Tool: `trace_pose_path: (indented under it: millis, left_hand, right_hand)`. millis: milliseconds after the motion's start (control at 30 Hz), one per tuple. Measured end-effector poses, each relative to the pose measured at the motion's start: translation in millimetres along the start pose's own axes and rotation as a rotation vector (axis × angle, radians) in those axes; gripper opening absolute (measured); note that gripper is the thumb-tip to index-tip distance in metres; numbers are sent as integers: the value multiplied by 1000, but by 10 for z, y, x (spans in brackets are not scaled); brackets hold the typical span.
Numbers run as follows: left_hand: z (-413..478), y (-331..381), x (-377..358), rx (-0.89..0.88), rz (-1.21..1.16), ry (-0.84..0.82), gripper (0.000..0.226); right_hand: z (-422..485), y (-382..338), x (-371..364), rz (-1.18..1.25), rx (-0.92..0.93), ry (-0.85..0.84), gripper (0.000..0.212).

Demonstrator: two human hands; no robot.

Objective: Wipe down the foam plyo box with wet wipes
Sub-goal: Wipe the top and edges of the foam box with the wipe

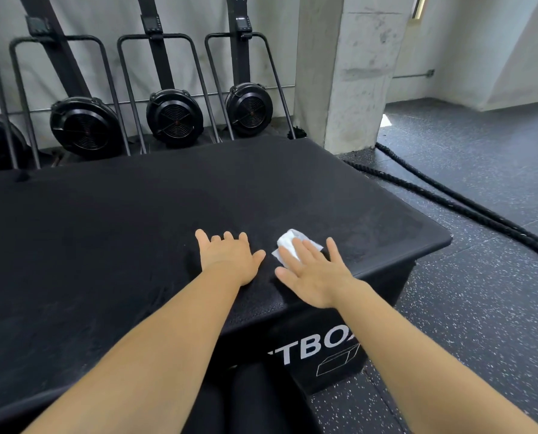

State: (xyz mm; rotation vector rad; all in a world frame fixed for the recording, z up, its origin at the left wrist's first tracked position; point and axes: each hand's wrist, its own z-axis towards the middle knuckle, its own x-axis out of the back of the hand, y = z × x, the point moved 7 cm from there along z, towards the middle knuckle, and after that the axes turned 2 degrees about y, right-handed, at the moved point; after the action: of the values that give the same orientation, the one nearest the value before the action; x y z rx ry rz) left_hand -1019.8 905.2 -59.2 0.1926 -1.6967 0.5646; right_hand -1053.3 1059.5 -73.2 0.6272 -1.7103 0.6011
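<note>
A gym: upright rowing machines (174, 120), battle rope (449, 195), speckled rubber floor (480, 308).

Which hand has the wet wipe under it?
The right hand: it presses the white wet wipe flat onto the foam plyo box top. The left hand rests on the bare black surface, no wipe beneath.

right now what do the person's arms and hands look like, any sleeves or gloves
The left forearm and right forearm are bare, no sleeves in view. The left hand and right hand wear no gloves, and no watch, ring or wristband shows.
</note>
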Motion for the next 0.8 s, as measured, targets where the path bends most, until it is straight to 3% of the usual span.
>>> trace_pose_path:
  millis: [367,533,800]
  left_hand:
    - [25,-4,-29,3,-2,6,68]
    - [18,4,-22,4,5,7,68]
    - [-31,8,-14,7,-30,9,67]
  right_hand:
    - [198,922,136,23,-245,-42,63]
    - [180,801,66,58,-315,-55,75]
    - [-147,51,-76,86,-163,3,76]
